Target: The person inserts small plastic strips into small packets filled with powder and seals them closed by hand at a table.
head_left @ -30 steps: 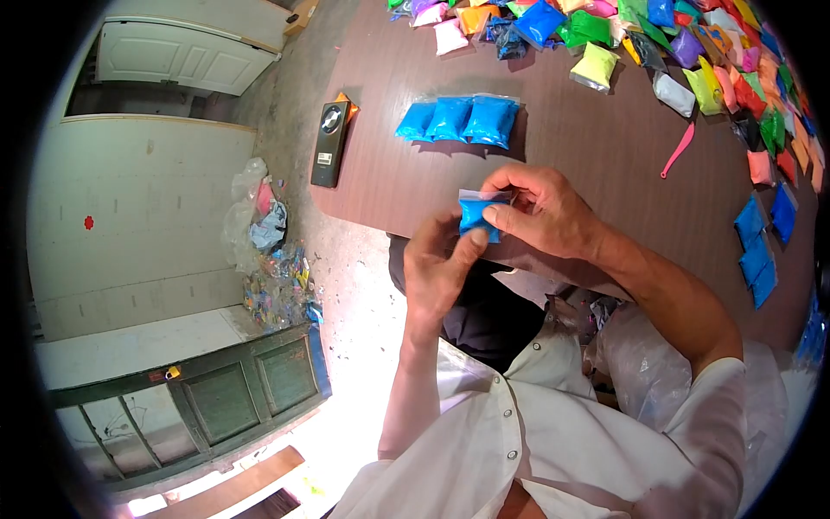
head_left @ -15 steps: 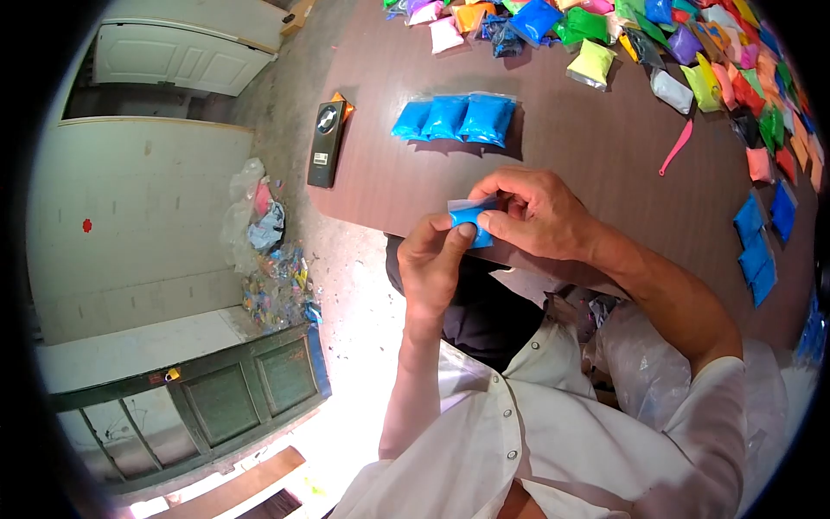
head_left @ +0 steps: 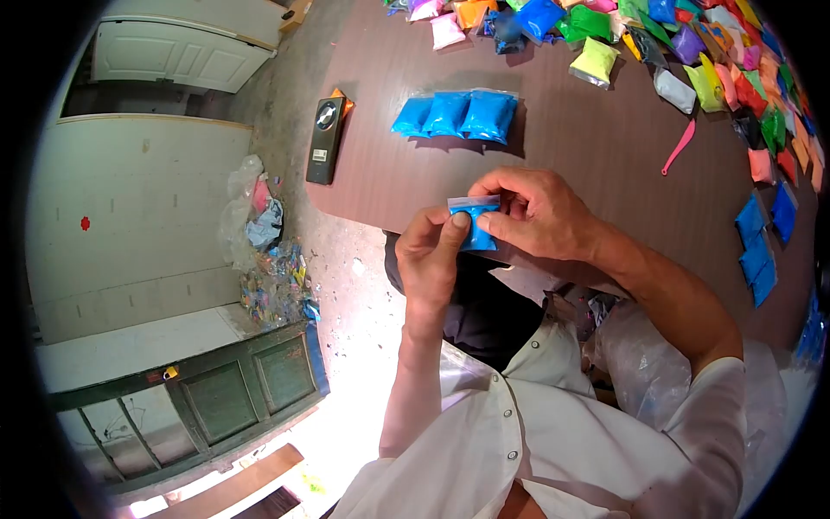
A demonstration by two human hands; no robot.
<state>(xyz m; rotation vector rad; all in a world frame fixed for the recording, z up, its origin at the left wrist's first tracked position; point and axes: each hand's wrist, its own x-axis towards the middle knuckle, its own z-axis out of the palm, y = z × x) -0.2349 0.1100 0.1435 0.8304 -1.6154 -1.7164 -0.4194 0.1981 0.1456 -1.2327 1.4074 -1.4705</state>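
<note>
A small clear packet with blue contents (head_left: 481, 233) is pinched between both hands at the table's near edge. My left hand (head_left: 430, 259) grips its left side, thumb on the front. My right hand (head_left: 540, 216) holds its right side between thumb and fingers. Beyond the hands, three larger blue packets (head_left: 448, 115) lie in a row on the brown table (head_left: 389, 186). To their left is a dark rectangular device (head_left: 325, 140) with a round silver part, and an orange item shows behind it.
Many colourful packets (head_left: 588, 62) are heaped across the far and right side of the table. A pink stick-like tool (head_left: 679, 147) lies near them. Flat blue packets (head_left: 756, 251) rest at the right edge. Plastic scraps (head_left: 275, 281) lie on the floor at left.
Both hands have shifted slightly left with the small blue packet. My left thumb has moved up the packet's front, from its lower edge toward the top.
</note>
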